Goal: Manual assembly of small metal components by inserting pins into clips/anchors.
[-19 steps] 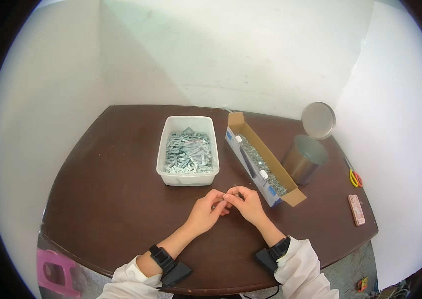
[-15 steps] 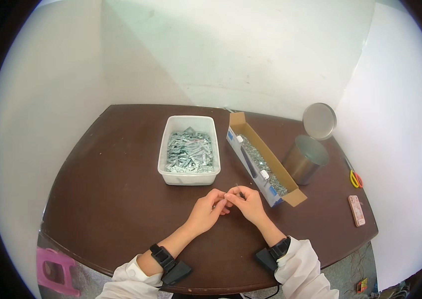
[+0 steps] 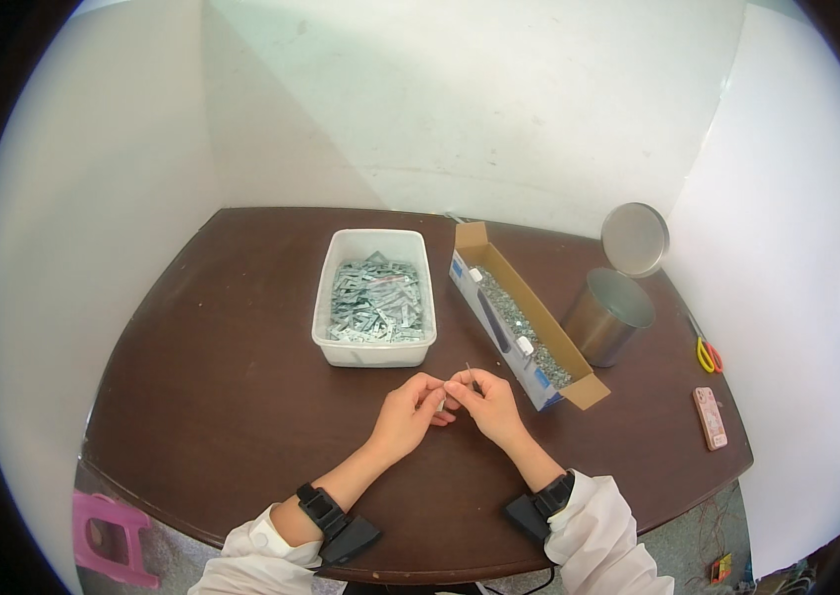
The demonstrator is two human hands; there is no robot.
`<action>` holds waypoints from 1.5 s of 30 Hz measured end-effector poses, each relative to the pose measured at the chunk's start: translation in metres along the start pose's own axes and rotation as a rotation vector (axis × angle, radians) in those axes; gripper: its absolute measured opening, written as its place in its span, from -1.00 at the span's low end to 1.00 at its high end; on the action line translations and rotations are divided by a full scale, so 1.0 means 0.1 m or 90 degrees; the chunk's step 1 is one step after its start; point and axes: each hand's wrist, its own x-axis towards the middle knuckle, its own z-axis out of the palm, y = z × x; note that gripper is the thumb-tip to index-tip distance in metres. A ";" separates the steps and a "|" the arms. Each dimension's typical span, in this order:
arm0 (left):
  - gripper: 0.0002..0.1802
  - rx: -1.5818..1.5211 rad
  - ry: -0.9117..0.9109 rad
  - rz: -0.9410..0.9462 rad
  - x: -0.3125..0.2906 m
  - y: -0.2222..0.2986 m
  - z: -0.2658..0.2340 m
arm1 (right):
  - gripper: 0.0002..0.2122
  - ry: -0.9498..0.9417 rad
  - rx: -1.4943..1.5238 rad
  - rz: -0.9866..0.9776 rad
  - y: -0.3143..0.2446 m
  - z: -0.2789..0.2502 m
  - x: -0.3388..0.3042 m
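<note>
My left hand (image 3: 408,412) is closed in a pinch, with a small pale piece (image 3: 441,405) partly showing between its fingers. Its fingertips meet those of my right hand (image 3: 491,409), just in front of the two containers. A thin dark tool (image 3: 475,383) sticks out from the closed fingers of my right hand; its kind is too small to tell. Beyond my left hand stands a white plastic tub (image 3: 372,355), holding many flat silvery metal strips (image 3: 375,297). To the right lies a long open cardboard box (image 3: 549,337) with a heap of tiny metal parts (image 3: 514,317) inside.
A metal canister (image 3: 603,322) stands right of the box, its round lid (image 3: 635,240) upright behind it. Scissors (image 3: 708,355) and a pink phone (image 3: 710,418) lie along the brown table's (image 3: 212,397) right side. A pink stool (image 3: 118,540) is at lower left.
Both hands keep their fingertips together and have shifted only very slightly. The pale piece shows a little more under my left fingers. Nothing else has visibly moved.
</note>
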 end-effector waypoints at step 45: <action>-0.87 0.006 0.029 0.058 0.00 0.07 0.02 | -0.88 -0.005 -0.103 -0.090 -0.24 0.02 -0.07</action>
